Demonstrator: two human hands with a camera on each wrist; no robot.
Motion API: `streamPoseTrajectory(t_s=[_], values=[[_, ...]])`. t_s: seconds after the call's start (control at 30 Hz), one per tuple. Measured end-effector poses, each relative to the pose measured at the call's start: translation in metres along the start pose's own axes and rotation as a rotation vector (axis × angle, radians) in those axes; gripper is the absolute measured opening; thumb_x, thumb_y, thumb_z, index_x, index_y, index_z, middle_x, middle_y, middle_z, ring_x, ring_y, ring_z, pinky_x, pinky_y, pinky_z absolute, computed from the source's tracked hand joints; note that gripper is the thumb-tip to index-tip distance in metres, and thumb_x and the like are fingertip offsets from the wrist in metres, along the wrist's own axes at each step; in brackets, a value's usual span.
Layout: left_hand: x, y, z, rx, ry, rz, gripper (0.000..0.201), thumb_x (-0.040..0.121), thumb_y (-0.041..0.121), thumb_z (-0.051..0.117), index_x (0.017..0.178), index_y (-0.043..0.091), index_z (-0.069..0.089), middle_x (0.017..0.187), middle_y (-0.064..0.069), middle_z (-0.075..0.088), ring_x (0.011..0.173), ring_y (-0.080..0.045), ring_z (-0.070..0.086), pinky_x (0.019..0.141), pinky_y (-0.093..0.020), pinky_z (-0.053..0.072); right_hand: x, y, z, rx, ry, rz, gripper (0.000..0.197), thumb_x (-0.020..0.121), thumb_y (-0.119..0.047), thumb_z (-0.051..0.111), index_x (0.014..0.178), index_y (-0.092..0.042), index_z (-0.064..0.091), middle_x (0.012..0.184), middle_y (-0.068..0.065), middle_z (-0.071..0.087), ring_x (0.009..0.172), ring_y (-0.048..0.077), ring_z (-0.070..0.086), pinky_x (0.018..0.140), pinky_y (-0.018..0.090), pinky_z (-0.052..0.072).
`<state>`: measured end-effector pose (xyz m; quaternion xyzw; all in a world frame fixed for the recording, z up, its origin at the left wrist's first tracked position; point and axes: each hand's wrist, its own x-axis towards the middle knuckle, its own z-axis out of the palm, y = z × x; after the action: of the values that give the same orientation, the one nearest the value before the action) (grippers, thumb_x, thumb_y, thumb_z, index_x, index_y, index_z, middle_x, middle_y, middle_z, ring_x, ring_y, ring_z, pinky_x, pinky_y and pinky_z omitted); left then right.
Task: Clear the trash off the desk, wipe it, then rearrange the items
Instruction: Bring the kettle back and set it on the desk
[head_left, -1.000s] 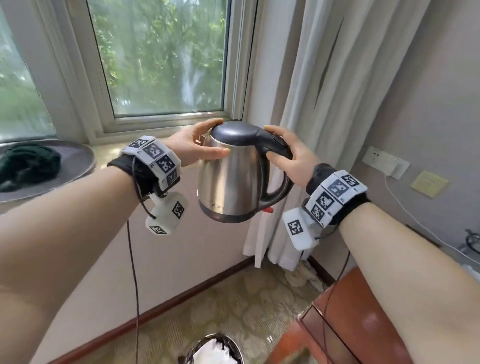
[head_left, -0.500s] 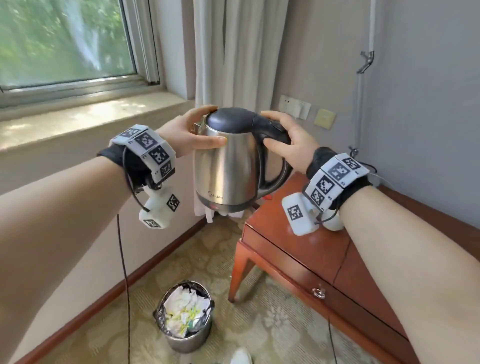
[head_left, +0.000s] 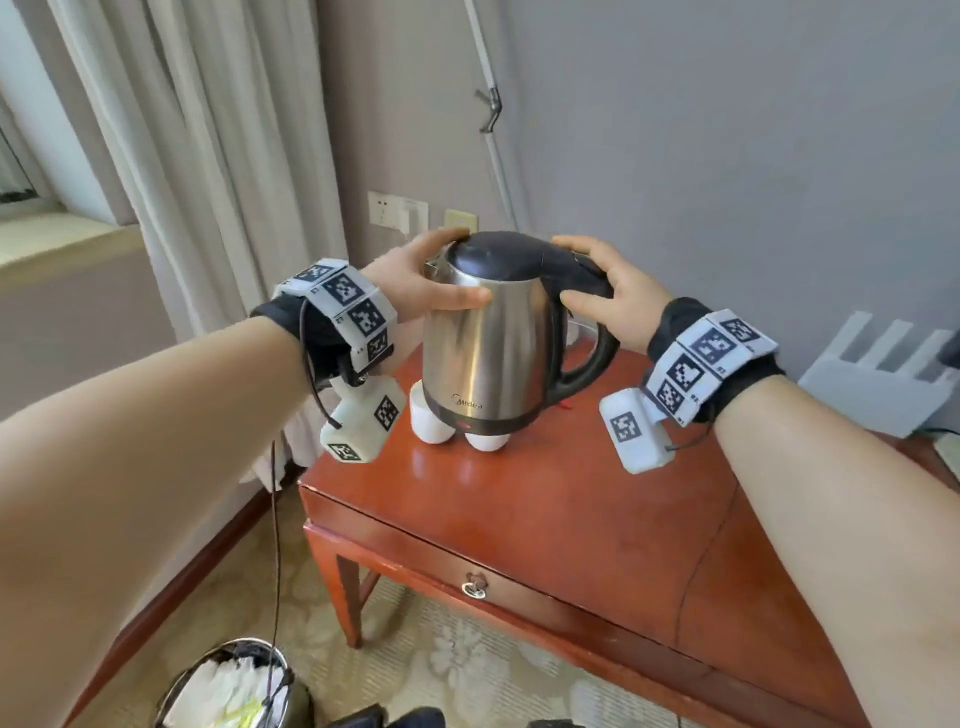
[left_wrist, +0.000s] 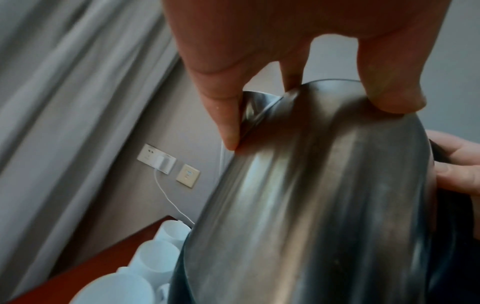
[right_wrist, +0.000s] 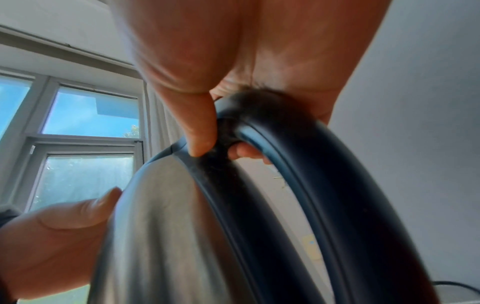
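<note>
A stainless steel kettle (head_left: 488, 343) with a black lid and handle hangs upright in the air over the far left part of the red-brown wooden desk (head_left: 571, 509). My left hand (head_left: 441, 275) holds its top, thumb on the steel body and fingers by the spout rim. My right hand (head_left: 597, 286) grips the top of the black handle. The left wrist view shows the kettle body (left_wrist: 311, 205) under my left fingers (left_wrist: 226, 115). The right wrist view has the handle (right_wrist: 298, 174) with my thumb (right_wrist: 202, 133) pressed against it.
White cups (head_left: 428, 421) stand on the desk just behind and below the kettle, also the cups (left_wrist: 155, 259). A white router (head_left: 883, 384) sits at the desk's right. A lined bin (head_left: 228, 686) of paper trash stands on the floor left of the desk. Curtain (head_left: 208, 156) and wall sockets (head_left: 397, 210) lie behind.
I have turned from the window to the desk, carrying the kettle in both hands. It now hangs over the desk's far left corner, with the same grip.
</note>
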<state>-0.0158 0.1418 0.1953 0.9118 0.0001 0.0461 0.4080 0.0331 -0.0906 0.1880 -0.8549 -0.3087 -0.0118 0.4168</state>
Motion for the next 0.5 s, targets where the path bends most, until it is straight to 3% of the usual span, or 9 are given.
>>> streamPoseTrajectory(t_s=[0.07, 0.17, 0.27, 0.33, 0.4, 0.47, 0.5], values=[[0.031, 0.016, 0.032, -0.017, -0.033, 0.007, 0.076, 0.078, 0.042, 0.07, 0.142, 0.042, 0.027, 0.137, 0.004, 0.045, 0.117, -0.015, 0.049, 0.095, -0.022, 0.035, 0.002, 0.032, -0.029, -0.022, 0.0, 0.029, 0.052, 0.091, -0.004, 0.054, 0.138, -0.019, 0.038, 0.12, -0.006, 0.052, 0.11, 0.007, 0.051, 0.086, -0.001, 0.036], [0.079, 0.034, 0.08, -0.022, -0.076, -0.013, 0.081, 0.075, 0.04, 0.073, 0.142, 0.041, 0.027, 0.137, 0.0, 0.046, 0.119, -0.018, 0.05, 0.094, -0.024, 0.037, 0.009, 0.085, -0.064, -0.025, -0.022, 0.08, 0.055, 0.091, -0.001, 0.053, 0.14, -0.018, 0.035, 0.122, -0.005, 0.051, 0.112, 0.008, 0.05, 0.084, -0.004, 0.035], [0.124, 0.046, 0.125, -0.009, -0.116, -0.052, 0.089, 0.069, 0.043, 0.077, 0.141, 0.042, 0.026, 0.139, -0.003, 0.045, 0.12, -0.023, 0.051, 0.101, -0.034, 0.042, 0.018, 0.14, -0.091, -0.015, -0.042, 0.136, 0.059, 0.089, 0.004, 0.052, 0.141, -0.017, 0.033, 0.124, -0.002, 0.052, 0.112, 0.009, 0.05, 0.088, 0.002, 0.037], [0.15, 0.051, 0.152, 0.02, -0.144, -0.069, 0.094, 0.064, 0.046, 0.08, 0.141, 0.042, 0.026, 0.137, -0.006, 0.046, 0.119, -0.025, 0.052, 0.103, -0.042, 0.043, 0.025, 0.174, -0.103, -0.013, -0.039, 0.163, 0.061, 0.088, 0.005, 0.053, 0.141, -0.017, 0.033, 0.129, 0.003, 0.053, 0.116, 0.012, 0.05, 0.097, 0.015, 0.038], [0.173, 0.053, 0.178, 0.035, -0.166, -0.095, 0.104, 0.051, 0.053, 0.081, 0.139, 0.043, 0.027, 0.134, -0.007, 0.047, 0.117, -0.026, 0.053, 0.102, -0.044, 0.044, 0.031, 0.206, -0.111, -0.007, -0.039, 0.191, 0.061, 0.088, 0.004, 0.053, 0.141, -0.019, 0.034, 0.132, 0.006, 0.052, 0.118, 0.016, 0.051, 0.103, 0.026, 0.037], [0.196, 0.052, 0.2, 0.045, -0.187, -0.136, 0.113, 0.038, 0.06, 0.078, 0.138, 0.045, 0.027, 0.133, -0.005, 0.048, 0.117, -0.025, 0.054, 0.101, -0.043, 0.045, 0.038, 0.235, -0.116, 0.011, -0.052, 0.219, 0.061, 0.088, 0.004, 0.053, 0.141, -0.02, 0.034, 0.133, 0.007, 0.052, 0.119, 0.016, 0.05, 0.104, 0.027, 0.036], [0.205, 0.052, 0.209, 0.051, -0.205, -0.153, 0.112, 0.04, 0.058, 0.079, 0.138, 0.044, 0.027, 0.134, -0.004, 0.048, 0.118, -0.024, 0.053, 0.102, -0.041, 0.044, 0.041, 0.248, -0.116, 0.022, -0.06, 0.232, 0.061, 0.088, 0.004, 0.053, 0.141, -0.02, 0.034, 0.133, 0.007, 0.051, 0.119, 0.016, 0.049, 0.104, 0.026, 0.036]])
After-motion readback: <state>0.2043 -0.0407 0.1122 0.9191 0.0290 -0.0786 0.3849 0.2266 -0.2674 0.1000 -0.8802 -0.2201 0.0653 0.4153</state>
